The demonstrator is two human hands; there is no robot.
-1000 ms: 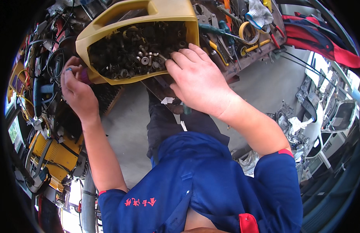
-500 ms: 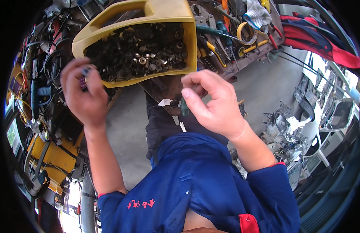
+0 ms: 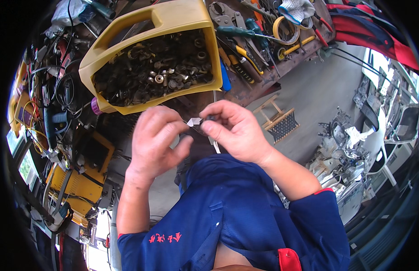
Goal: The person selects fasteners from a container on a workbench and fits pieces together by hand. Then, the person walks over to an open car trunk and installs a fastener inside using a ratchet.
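jug (image 3: 188, 17) was cut off on top, glove (image 3: 296, 10) right of jug was cropped, right hand (image 3: 239, 131) below jug hid most of a dark piece (image 3: 211, 118)

The jug (image 3: 187, 16) gapes open, tools (image 3: 249, 59) crowding its right.

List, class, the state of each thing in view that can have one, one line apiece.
Left hand: loosely curled, thumb apart from the fingers, nothing visibly held
Right hand: thumb and fingers pinched together
Small dark piece: held in that pinch
Yellow jug: cut open, holding metal hardware
Purple cap: on the jug's spout
White glove: unworn, crumpled
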